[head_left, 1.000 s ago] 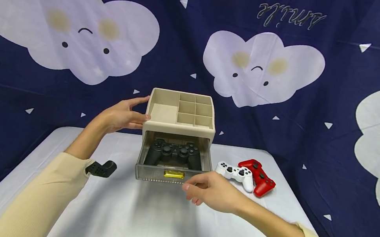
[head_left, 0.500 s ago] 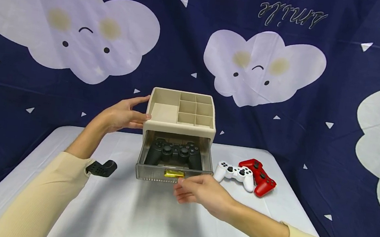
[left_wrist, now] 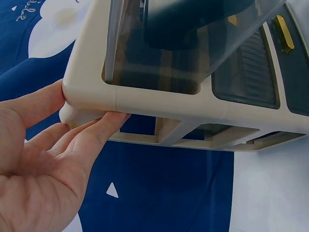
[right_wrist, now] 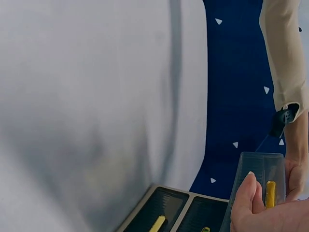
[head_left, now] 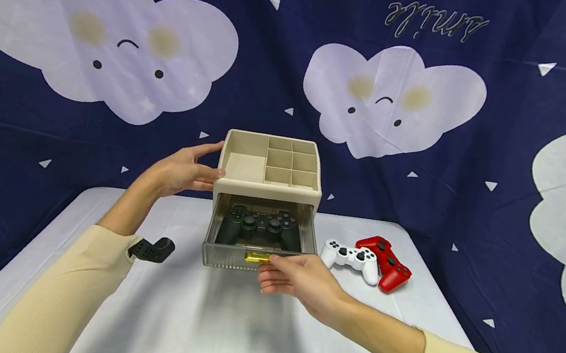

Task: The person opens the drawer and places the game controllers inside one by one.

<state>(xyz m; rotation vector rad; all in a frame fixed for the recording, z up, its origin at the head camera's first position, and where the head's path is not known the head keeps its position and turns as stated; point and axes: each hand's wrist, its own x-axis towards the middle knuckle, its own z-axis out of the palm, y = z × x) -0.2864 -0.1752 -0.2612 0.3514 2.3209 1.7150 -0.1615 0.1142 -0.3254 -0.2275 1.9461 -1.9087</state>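
A beige desktop organizer (head_left: 260, 191) stands on the table with its top drawer (head_left: 224, 258) pulled out. Inside that drawer lies a black game controller (head_left: 260, 230). My left hand (head_left: 180, 171) touches the organizer's left side, fingers extended; in the left wrist view its fingertips lie against the beige casing (left_wrist: 91, 92). At the drawer's front, my right hand (head_left: 302, 282) has its thumb at the gold handle (head_left: 255, 257), the other fingers lower and loosely bent. Beside the same handle (right_wrist: 270, 194), the right wrist view shows the thumb against the clear drawer front.
A white game controller (head_left: 350, 256) and a red game controller (head_left: 385, 264) lie right of the organizer, overlapping in the head view. The organizer's top has several compartments (head_left: 244, 167). Lower drawers with gold handles (right_wrist: 157, 224) are closed. A dark blue cloud-patterned curtain (head_left: 272, 51) hangs behind the white table (head_left: 181, 317).
My right hand has moved left along the drawer front to the gold handle, then slightly up onto it. The left hand, drawer and controllers keep their places.
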